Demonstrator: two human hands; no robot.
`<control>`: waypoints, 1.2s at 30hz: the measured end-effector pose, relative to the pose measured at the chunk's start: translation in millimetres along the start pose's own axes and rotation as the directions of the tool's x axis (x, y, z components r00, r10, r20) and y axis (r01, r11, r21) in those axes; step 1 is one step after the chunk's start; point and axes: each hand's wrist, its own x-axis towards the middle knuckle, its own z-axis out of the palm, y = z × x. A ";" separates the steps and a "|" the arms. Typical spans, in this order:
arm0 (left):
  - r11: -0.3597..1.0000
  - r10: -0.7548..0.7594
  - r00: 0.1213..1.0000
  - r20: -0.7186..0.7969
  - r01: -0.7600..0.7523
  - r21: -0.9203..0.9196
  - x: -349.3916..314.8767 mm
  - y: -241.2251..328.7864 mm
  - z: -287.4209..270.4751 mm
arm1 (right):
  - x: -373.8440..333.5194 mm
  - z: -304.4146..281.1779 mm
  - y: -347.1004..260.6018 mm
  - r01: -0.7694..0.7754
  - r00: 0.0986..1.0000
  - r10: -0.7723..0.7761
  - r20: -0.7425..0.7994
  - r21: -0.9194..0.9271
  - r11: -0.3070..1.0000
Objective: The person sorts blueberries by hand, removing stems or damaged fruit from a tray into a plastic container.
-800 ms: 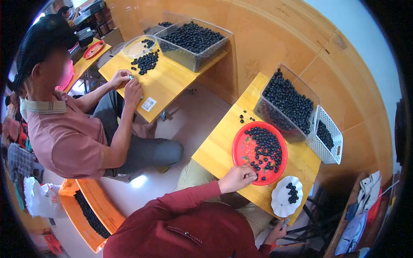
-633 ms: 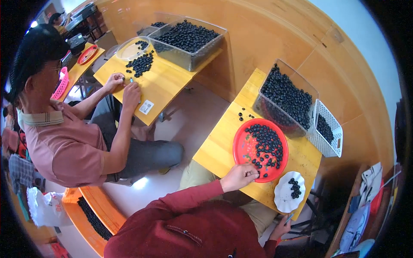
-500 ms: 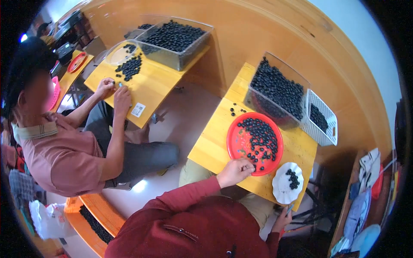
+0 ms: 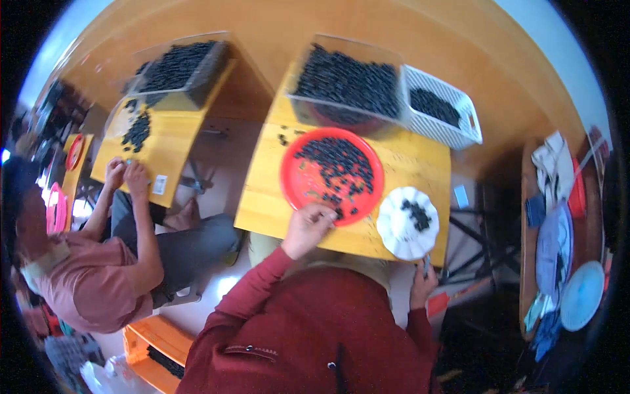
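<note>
A round red tray [image 4: 287, 180] lies on my yellow wooden table, with many small black round pieces [image 4: 335, 154] heaped toward its far side. Over the tray's near rim, my left hand [image 4: 307, 231] has thumb and fingers pinched together. A black piece lies right at the fingertips, but blur hides whether it is gripped. My right hand [image 4: 424, 287] is low by the table's near edge, closed around a slim greyish tool [image 4: 426, 264] that points up toward a white scalloped plate [image 4: 392, 238]. A small cluster of black pieces [image 4: 415, 215] rests on that plate.
Behind the tray stand a clear bin [image 4: 348, 85] and a white basket [image 4: 474, 136], both holding black pieces. To the left, a co-worker [image 4: 98, 282] sits at another yellow table [image 4: 172, 141]. An orange crate [image 4: 157, 331] is on the floor; a cluttered shelf [image 4: 528, 256] stands right.
The whole view has swung to the right, so tables and co-worker appear farther left. My left hand stays pinched at the tray's near rim; my right still holds the slim tool beneath the plate.
</note>
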 end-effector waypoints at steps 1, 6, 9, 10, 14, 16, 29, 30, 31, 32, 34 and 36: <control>1.000 -0.008 1.000 -0.023 0.009 0.021 0.0 5.2 1.1 | -1.7 -0.4 -1.1 -0.183 0.981 0.182 0.061 0.009 0.983; 0.966 -0.036 0.999 -0.014 0.038 0.257 -2.4 12.7 20.2 | 2.1 -7.9 -24.4 -0.292 0.953 0.283 0.107 0.074 0.954; 0.899 0.082 0.994 0.070 -0.105 0.425 -0.2 29.1 44.5 | -0.1 -3.6 -25.6 -0.309 0.951 0.302 0.069 0.143 0.940; 0.839 0.183 0.975 0.129 -0.223 0.497 3.9 36.7 55.7 | -0.5 -2.6 -24.8 -0.328 0.945 0.324 0.051 0.197 0.924; 0.650 0.309 0.860 0.405 -0.502 0.571 23.1 54.2 99.8 | -0.4 -4.4 -21.4 -0.310 0.950 0.304 0.066 0.302 0.902; 0.590 0.328 0.815 0.477 -0.571 0.571 34.4 55.4 125.1 | -0.1 -6.8 -19.7 -0.303 0.953 0.294 0.079 0.330 0.894; 0.300 0.123 0.638 0.760 -0.754 0.584 84.8 28.9 189.5 | 2.1 -4.6 -8.6 -0.267 0.964 0.248 0.100 0.391 0.880; 0.317 0.090 0.657 0.749 -0.732 0.604 84.7 27.6 191.2 | 2.8 -5.2 -8.2 -0.254 0.967 0.234 0.099 0.400 0.880; 0.333 0.057 0.675 0.735 -0.707 0.624 84.6 26.7 192.4 | 4.0 -6.2 -8.0 -0.241 0.971 0.219 0.100 0.409 0.880; 0.331 0.054 0.679 0.732 -0.704 0.629 85.7 26.7 193.5 | 6.6 -8.1 -8.2 -0.242 0.970 0.218 0.105 0.412 0.878; 0.338 0.063 0.672 0.738 -0.710 0.618 85.5 26.3 194.1 | 8.8 -13.0 -9.4 -0.270 0.961 0.227 0.156 0.370 0.889; 0.345 0.090 0.673 0.734 -0.712 0.611 83.6 25.1 193.4 | 9.0 -13.0 -5.2 -0.249 0.966 0.203 0.159 0.372 0.894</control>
